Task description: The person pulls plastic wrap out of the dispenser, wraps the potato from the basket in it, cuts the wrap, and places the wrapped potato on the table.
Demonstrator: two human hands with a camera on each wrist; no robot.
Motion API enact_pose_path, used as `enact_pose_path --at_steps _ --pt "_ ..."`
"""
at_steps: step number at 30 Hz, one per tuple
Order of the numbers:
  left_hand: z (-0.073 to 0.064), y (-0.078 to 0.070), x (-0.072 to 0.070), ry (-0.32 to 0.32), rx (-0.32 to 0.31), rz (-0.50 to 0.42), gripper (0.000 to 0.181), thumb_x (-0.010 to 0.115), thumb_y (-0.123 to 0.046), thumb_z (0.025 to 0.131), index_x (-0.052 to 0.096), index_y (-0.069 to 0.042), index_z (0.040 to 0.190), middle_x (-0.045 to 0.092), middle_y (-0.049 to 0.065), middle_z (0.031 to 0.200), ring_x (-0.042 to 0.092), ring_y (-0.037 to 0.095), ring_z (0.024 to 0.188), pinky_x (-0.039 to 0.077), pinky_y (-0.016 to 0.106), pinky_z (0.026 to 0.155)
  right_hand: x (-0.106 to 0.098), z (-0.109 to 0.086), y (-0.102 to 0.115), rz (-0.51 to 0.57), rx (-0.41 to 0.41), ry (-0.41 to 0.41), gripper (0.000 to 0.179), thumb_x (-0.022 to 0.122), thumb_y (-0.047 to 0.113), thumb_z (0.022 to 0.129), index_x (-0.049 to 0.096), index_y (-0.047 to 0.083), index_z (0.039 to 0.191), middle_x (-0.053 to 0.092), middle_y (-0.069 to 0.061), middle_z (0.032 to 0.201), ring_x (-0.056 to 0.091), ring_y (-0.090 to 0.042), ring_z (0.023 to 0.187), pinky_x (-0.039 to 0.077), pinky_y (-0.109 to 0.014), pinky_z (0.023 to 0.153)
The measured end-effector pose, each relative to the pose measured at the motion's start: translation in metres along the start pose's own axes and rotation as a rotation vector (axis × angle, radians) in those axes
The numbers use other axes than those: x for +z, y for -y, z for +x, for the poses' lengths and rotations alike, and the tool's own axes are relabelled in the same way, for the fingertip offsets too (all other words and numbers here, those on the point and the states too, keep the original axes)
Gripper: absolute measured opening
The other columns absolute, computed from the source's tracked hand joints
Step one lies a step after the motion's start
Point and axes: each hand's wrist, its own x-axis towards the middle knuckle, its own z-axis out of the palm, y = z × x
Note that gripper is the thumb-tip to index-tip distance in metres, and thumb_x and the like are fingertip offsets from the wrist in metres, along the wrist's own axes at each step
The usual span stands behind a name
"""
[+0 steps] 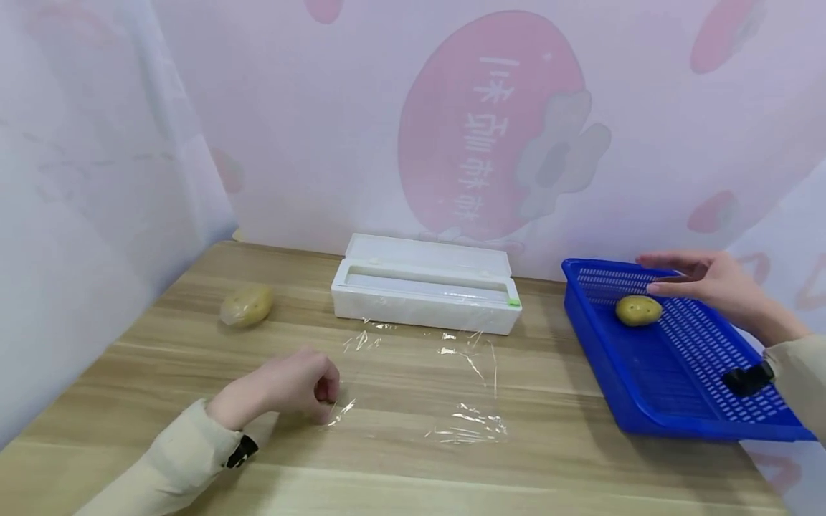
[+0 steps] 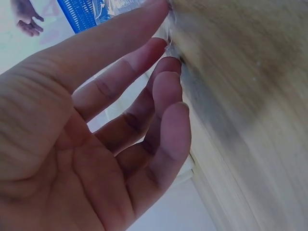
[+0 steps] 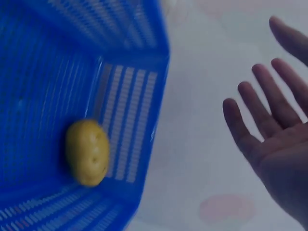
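A sheet of clear cling film (image 1: 413, 401) lies on the table, its left edge between the thumb and fingertips of my left hand (image 1: 290, 385). In the left wrist view a bit of film (image 2: 168, 46) shows at the fingertips, low by the wood. My right hand (image 1: 719, 287) hovers over the far right side of the blue plastic basket (image 1: 590, 365) with fingers extended, holding nothing. A bare yellow potato (image 1: 639, 311) sits inside, towards the far end; the right wrist view shows this potato (image 3: 87, 153) apart from the hand.
Behind the film stands a white cling film box (image 1: 419, 309), its lid (image 1: 426, 252) raised and a green piece (image 1: 514, 302) at its right end. A potato wrapped in film (image 1: 247, 306) rests at the back left. Printed cloth (image 1: 310, 143) hangs behind the table.
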Motion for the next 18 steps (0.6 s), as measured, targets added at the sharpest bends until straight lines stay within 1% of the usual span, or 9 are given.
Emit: enact_pose_path --at_steps 3,5,10,12,14,15,16,18 --pt "-0.003 -0.002 -0.001 -0.003 0.003 0.001 0.028 0.085 -0.008 0.062 0.062 -0.023 0.067 0.055 -0.011 0.065 0.049 0.006 0.061 0.043 0.028 0.055 -0.008 0.002 -0.022 0.029 -0.005 0.030 0.054 0.070 0.005 0.092 0.051 0.001 0.141 0.062 0.008 0.130 0.061 -0.004 0.111 0.047 -0.015 0.085" --pt "-0.005 -0.002 -0.001 -0.003 0.011 -0.004 0.028 0.085 -0.008 0.062 0.062 -0.023 0.068 0.056 -0.011 0.066 0.050 0.006 0.061 0.044 0.028 0.056 -0.012 0.003 -0.034 0.039 0.007 0.038 0.056 0.070 0.006 0.092 0.048 0.001 0.143 0.060 0.007 0.132 0.061 -0.005 0.111 0.047 -0.014 0.085" --pt "-0.008 -0.001 -0.001 -0.006 0.020 -0.032 0.027 0.086 -0.007 0.063 0.064 -0.022 0.070 0.059 -0.009 0.070 0.052 0.006 0.064 0.046 0.028 0.059 -0.017 0.009 -0.056 0.017 0.069 0.044 0.056 0.072 0.013 0.091 0.051 0.007 0.143 0.060 0.008 0.133 0.063 -0.008 0.107 0.045 -0.012 0.084" --pt "-0.009 0.000 -0.001 -0.007 0.016 -0.032 0.027 0.086 -0.008 0.062 0.065 -0.022 0.070 0.059 -0.010 0.070 0.052 0.006 0.064 0.046 0.028 0.060 -0.015 0.011 -0.064 0.012 0.095 0.058 0.056 0.073 0.014 0.091 0.052 0.007 0.143 0.059 0.004 0.135 0.065 -0.011 0.105 0.046 -0.013 0.084" --pt "-0.010 0.002 -0.001 -0.007 0.022 -0.039 0.027 0.087 -0.008 0.062 0.065 -0.022 0.070 0.059 -0.010 0.070 0.053 0.005 0.064 0.046 0.027 0.060 -0.012 0.014 -0.072 0.007 0.120 0.077 0.057 0.073 0.015 0.091 0.052 0.007 0.143 0.056 -0.002 0.138 0.064 -0.017 0.108 0.047 -0.015 0.085" --pt "-0.011 0.002 -0.001 -0.005 0.025 -0.047 0.026 0.087 -0.009 0.062 0.066 -0.023 0.070 0.059 -0.011 0.070 0.053 0.005 0.064 0.046 0.027 0.060 -0.011 0.015 -0.076 -0.015 0.131 0.084 0.057 0.074 0.018 0.091 0.052 0.009 0.143 0.055 -0.004 0.139 0.063 -0.019 0.110 0.047 -0.017 0.085" --pt "-0.011 0.002 -0.002 -0.003 0.030 -0.057 0.026 0.087 -0.009 0.062 0.066 -0.023 0.070 0.060 -0.011 0.070 0.054 0.005 0.065 0.047 0.027 0.060 -0.009 0.016 -0.079 -0.037 0.143 0.090 0.058 0.074 0.021 0.090 0.052 0.009 0.143 0.053 -0.007 0.141 0.062 -0.022 0.113 0.048 -0.022 0.087" --pt "-0.012 0.004 -0.002 0.011 0.056 -0.102 0.024 0.087 -0.007 0.063 0.069 -0.021 0.071 0.062 -0.011 0.071 0.056 0.005 0.065 0.049 0.026 0.060 -0.006 0.018 -0.084 -0.097 0.164 0.107 0.062 0.075 0.029 0.089 0.052 0.010 0.143 0.051 -0.013 0.142 0.055 -0.030 0.121 0.048 -0.035 0.094"
